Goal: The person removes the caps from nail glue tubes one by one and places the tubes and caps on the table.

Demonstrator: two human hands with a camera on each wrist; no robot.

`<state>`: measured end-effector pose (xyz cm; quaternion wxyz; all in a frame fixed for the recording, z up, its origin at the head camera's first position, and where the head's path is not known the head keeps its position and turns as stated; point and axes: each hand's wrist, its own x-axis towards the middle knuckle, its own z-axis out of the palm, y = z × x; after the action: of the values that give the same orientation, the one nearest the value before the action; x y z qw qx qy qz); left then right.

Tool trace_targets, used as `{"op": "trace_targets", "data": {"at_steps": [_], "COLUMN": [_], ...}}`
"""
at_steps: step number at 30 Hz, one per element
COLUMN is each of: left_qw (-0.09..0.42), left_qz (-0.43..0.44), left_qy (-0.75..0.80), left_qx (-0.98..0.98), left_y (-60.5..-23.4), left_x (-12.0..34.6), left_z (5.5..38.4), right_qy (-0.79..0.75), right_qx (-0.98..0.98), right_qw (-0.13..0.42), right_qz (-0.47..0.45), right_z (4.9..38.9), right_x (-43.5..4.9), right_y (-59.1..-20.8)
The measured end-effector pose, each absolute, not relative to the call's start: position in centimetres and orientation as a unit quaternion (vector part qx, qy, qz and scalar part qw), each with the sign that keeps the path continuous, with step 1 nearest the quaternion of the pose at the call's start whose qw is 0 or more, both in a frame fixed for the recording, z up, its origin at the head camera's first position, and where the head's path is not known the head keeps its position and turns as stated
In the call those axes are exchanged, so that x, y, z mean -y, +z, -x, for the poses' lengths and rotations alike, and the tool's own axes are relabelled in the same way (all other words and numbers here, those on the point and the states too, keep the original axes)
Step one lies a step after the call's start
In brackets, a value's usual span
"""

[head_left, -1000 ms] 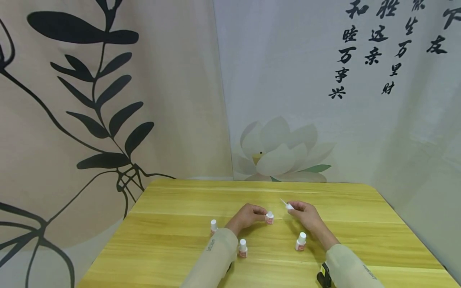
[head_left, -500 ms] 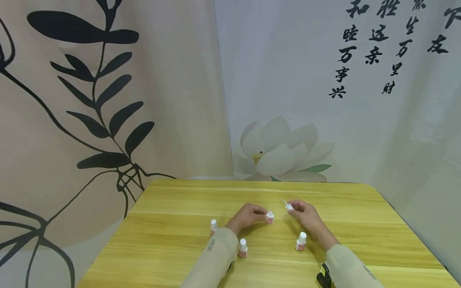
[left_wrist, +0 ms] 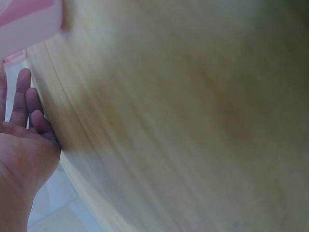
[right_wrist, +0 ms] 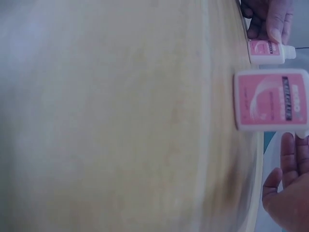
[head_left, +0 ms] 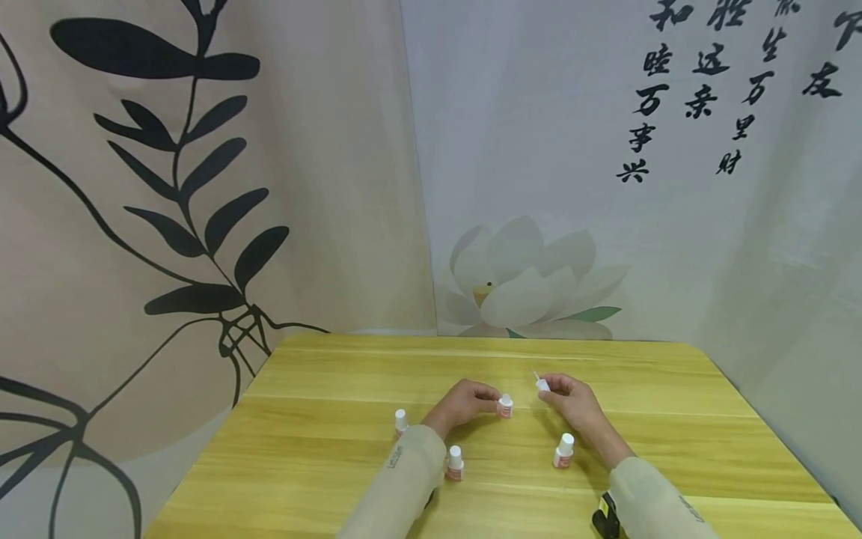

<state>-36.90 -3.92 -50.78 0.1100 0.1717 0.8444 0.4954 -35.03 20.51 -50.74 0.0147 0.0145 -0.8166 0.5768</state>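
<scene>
Open bottle [head_left: 505,409]: small, white, pink label, stood upright around mid table [head_left: 707,419]. Clock times below are from here, 12 = far edge.
Left hand [head_left: 465,404]: came in from 9 o'clock, thumb and fingertips clamped on that bottle's side.
Right hand [head_left: 572,400]: out at 3 o'clock, thumb and finger clamped on the cap. Couldn't really tell how its other fingers sat.
Cap [head_left: 542,385]: white, at 2 o'clock, clear of the bottle, thin tip pointing up toward 11.
Other bottles: 3, all capped and upright. 1 at 4 o'clock [head_left: 563,453], 1 at 7 [head_left: 455,465], 1 at 9 [head_left: 400,420], that last 1 partly behind the left sleeve [head_left: 404,475].
Black gadget [head_left: 606,518]: at 5 o'clock, by the right sleeve [head_left: 660,500], yellow patch on it.
Backdrop [head_left: 350,187]: dark leaves [head_left: 214,168] at 10, pale lotus [head_left: 528,292] at 12, black characters [head_left: 652,99] at 1.
</scene>
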Motion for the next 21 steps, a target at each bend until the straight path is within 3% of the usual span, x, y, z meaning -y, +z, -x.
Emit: {"op": "trace_targets", "data": {"at_steps": [21], "left_qw": [0.119], "left_qz": [-0.179], "left_qy": [0.497], "left_qx": [-0.841], "left_y": [-51.01], "left_x": [3.92], "left_z": [37.17], "right_qy": [0.566], "right_qx": [0.824], "right_qw": [0.025], "right_qz": [-0.007], "right_z": [34.93], "right_x": [-20.40], "right_y": [-50.69]}}
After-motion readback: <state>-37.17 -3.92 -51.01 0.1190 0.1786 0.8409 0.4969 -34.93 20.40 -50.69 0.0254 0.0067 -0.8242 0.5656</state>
